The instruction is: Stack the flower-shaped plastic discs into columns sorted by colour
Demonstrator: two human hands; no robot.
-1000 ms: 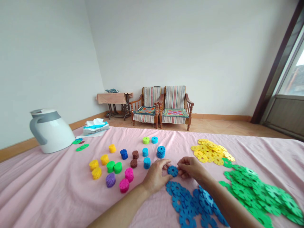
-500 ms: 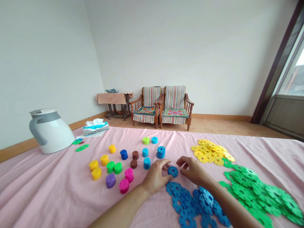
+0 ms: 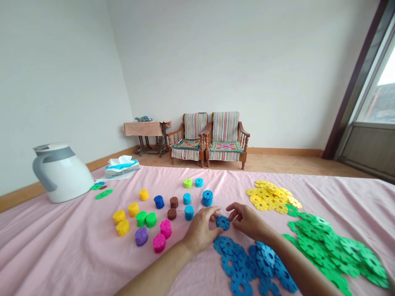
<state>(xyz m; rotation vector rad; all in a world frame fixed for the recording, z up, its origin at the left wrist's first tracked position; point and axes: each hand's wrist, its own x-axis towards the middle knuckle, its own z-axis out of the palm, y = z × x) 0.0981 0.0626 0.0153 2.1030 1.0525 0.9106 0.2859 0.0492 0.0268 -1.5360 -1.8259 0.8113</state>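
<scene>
A blue flower-shaped disc (image 3: 222, 223) lies flat between my two hands, above the loose pile of blue discs (image 3: 239, 261). My left hand (image 3: 202, 230) curves around its left side, thumb and fingertips at its edge; whether more discs are stacked under it is hard to see. To the right of this disc is my right hand (image 3: 247, 220), its fingers bent and apart, holding nothing that I can make out. Just beyond my hands stands a stack of blue discs (image 3: 207, 198), with a light blue stack (image 3: 189, 213) left of it.
Small stacks in several colours, such as a purple stack (image 3: 141, 236), stand to the left on the pink cloth (image 3: 77, 255). Yellow discs (image 3: 271, 196) and green discs (image 3: 333, 242) lie heaped at right. A white jug (image 3: 66, 174) and tissue box (image 3: 122, 166) are at far left.
My right hand has shifted slightly closer to the blue disc. The whole view has drifted a little; my left hand still curves around the disc.
</scene>
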